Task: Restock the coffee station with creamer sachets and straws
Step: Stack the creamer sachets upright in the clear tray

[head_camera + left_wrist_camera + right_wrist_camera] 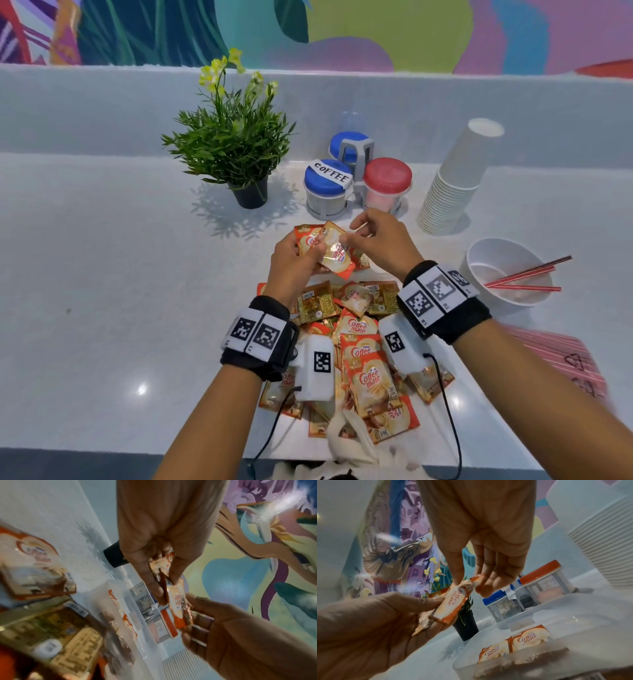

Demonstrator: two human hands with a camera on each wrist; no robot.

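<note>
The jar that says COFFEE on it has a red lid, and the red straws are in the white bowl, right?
Not quite. In the head view the jar labelled COFFEE has a blue lid; the red lid belongs to the jar beside it. The rest is right: the red straws do lie in the white bowl.

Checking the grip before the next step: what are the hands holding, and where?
Left hand grips a few creamer sachets by their lower ends; right hand pinches the front sachet's top edge.
</note>
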